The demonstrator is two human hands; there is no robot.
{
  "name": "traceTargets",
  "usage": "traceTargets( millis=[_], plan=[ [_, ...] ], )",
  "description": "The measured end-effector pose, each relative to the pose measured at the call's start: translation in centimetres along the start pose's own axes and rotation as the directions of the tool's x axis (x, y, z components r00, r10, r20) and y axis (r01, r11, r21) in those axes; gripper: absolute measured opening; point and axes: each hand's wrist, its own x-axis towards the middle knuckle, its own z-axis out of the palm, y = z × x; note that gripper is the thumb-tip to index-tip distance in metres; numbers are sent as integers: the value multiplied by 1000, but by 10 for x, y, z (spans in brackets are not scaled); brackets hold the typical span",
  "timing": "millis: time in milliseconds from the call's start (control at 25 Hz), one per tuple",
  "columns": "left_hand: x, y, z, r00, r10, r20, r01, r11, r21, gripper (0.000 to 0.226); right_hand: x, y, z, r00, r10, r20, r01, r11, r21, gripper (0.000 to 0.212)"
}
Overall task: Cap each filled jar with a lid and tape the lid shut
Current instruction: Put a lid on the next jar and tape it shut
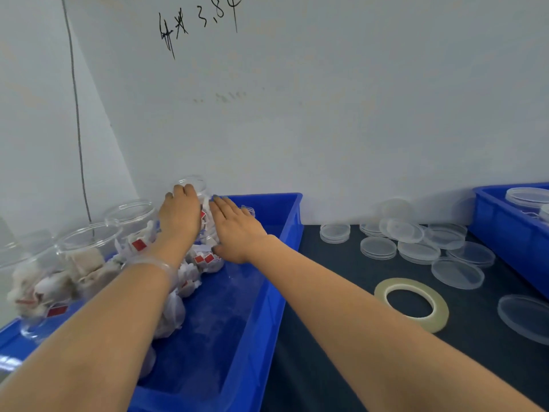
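While both hands are inside the blue bin (pixel 269 203) at the left of the dark table (pixel 326 322), the step in hand appears to be fetching one uncapped jar (pixel 196 184) for capping. The left hand (pixel 179 215) grips this jar from above, fingers curled over its upper wall. The right hand (pixel 234 230) lies flat, fingers straight and together, against the jar's right side. The jar stands at the bin's far end, packed with white packets; further open jars (pixel 89 248) stand beside it on the left.

No lid is fitted yet. The next move probably calls for lifting the jar clear onto the table, near the loose clear lids (pixel 416 242) and the tape roll (pixel 427 324). Keep it upright, as the mouth is open.
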Motion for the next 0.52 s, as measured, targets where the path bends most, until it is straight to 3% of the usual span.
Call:
traceTargets(
  millis=[160, 280, 400, 520],
  plan=[
    [-18, 2, -10, 999, -45, -10, 45, 999, 4, 27, 5, -9, 5, 1000, 22, -12, -21, 996, 88, 97],
    [-30, 5, -21, 995, 61, -85, -66, 996, -56, 21, 1, -15, 8, 999, 20, -50, -12, 988, 157, 102],
    [-44, 15, -39, 981, 104, -162, -143, 957, -252, 18, -13, -15, 8, 975, 45, -219, 16, 963, 269, 96],
    [-60, 41, -66, 979, 146, -145, -188, 918, -348, 21, -39, -2, 8, 881, 95, -464, 66, 946, 318, 76]
  ],
)
